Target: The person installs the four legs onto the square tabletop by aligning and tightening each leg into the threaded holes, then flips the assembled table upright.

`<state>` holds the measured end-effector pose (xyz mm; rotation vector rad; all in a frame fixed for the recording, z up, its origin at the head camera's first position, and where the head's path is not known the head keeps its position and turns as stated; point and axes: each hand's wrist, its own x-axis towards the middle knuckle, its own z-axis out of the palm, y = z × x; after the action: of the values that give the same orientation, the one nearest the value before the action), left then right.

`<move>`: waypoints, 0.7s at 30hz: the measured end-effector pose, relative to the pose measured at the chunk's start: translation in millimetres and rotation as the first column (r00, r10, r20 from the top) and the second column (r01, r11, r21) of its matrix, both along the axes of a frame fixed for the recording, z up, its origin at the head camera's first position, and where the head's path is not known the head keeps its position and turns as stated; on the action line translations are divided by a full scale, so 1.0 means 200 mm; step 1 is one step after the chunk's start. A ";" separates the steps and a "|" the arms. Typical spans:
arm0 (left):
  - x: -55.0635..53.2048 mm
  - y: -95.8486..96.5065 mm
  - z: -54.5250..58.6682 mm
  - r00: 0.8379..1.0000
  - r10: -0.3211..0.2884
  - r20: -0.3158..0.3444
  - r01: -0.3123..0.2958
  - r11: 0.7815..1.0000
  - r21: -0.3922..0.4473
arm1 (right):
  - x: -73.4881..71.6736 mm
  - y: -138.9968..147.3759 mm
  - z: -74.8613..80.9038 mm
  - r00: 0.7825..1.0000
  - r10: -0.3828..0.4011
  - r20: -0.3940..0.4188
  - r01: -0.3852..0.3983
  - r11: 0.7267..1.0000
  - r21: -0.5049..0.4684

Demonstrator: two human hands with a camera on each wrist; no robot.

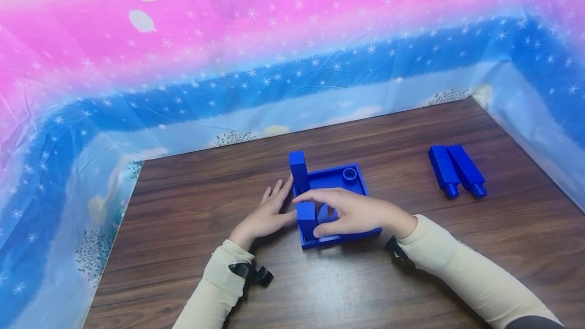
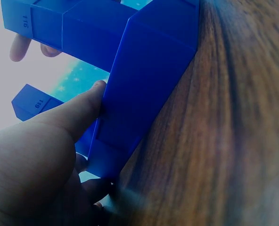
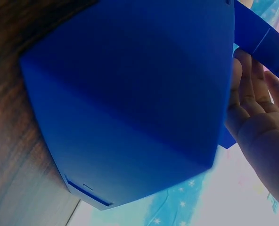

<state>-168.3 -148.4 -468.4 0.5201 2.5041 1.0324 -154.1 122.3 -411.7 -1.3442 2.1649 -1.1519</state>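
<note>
A shallow blue tray (image 1: 326,179) lies on the table with two square blue legs standing at its left corners. My right hand (image 1: 354,212) curves round the near leg (image 1: 307,220), thumb low on its right side and index finger past its top. My left hand (image 1: 267,217) lies along the tray's left side, fingers extended toward the far leg (image 1: 299,171). In the left wrist view, the left thumb touches the tray wall (image 2: 144,80), and right fingertips show behind the near leg (image 2: 92,33). The tray's underside (image 3: 130,94) fills much of the right wrist view.
Two loose blue legs (image 1: 443,169) with threaded ends lie side by side at the right of the wooden table (image 1: 183,207). A round socket (image 1: 349,174) sits in the tray's far right corner. A patterned cloth (image 1: 274,70) hangs behind the table and round its sides.
</note>
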 end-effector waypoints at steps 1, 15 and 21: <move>0.00 0.00 0.00 1.000 0.000 -0.001 0.000 1.000 0.000 | 0.00 0.00 0.00 1.000 -0.002 -0.001 0.002 1.000 0.001; 0.00 0.00 -0.01 0.999 -0.006 -0.034 0.007 1.000 0.027 | -0.01 -0.01 -0.01 0.999 0.040 -0.022 -0.040 0.999 -0.007; -0.01 0.00 -0.01 1.000 -0.014 -0.022 0.014 1.000 0.003 | 0.01 -0.01 -0.01 0.999 0.029 0.016 -0.029 0.999 0.019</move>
<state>-169.4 -148.5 -470.3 0.5517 2.5148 1.0314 -153.1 120.0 -412.8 -1.3495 2.1334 -1.1246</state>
